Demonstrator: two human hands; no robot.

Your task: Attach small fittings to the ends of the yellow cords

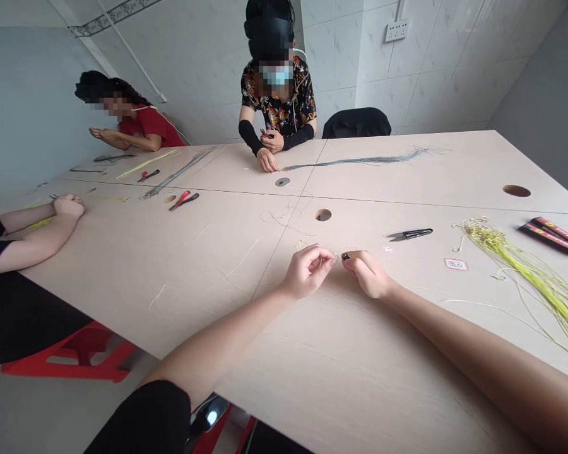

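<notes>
My left hand (310, 271) is closed in a pinch above the table. A small curved hook (336, 256) sticks out from its fingertips, and a loop of thin yellowish line (301, 244) shows behind the hand. Close beside it, my right hand (366, 274) is also closed, thumb against fingers. Something dark (345, 256) shows at its fingertips; what they grip is too small to make out. The hands are slightly apart. Thread snips (411, 235) lie beyond my right hand. Farther right rests a bundle of yellow-green lines (525, 265) with small hooks at one end.
The wooden table (312, 359) has round holes, one (323, 215) just past my hands. Red-and-black boxes (553, 235) and a small label card (455, 265) lie right. Red-handled pliers (183, 200) lie left. Co-workers sit opposite and left; a person's forearms (42, 233) rest on the left edge.
</notes>
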